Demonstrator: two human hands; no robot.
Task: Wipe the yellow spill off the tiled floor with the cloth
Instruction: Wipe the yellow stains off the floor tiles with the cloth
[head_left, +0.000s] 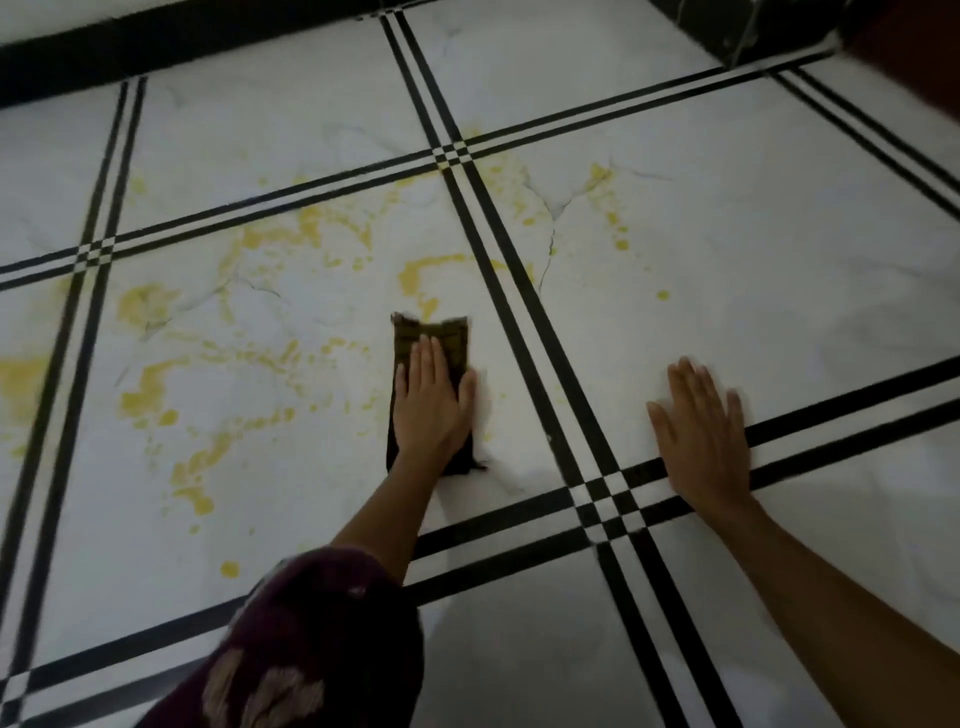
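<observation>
A dark folded cloth (451, 340) lies flat on the white tiled floor (753, 249). My left hand (432, 402) presses down on it with straight fingers, covering its near half. Yellow spill (291, 234) is smeared and spattered over the tile to the left of the cloth and ahead of it, with a streak (423, 275) just beyond the cloth's far edge. More yellow drops (618, 228) lie on the tile to the right of the black stripes. My right hand (701, 436) rests flat on the floor, fingers spread, over a black stripe, apart from the cloth.
Black double stripes (519, 291) cross the floor in a grid. A dark skirting (156, 47) runs along the far edge, and a dark corner (753, 26) stands at the back right. My patterned maroon sleeve (311, 639) fills the lower left.
</observation>
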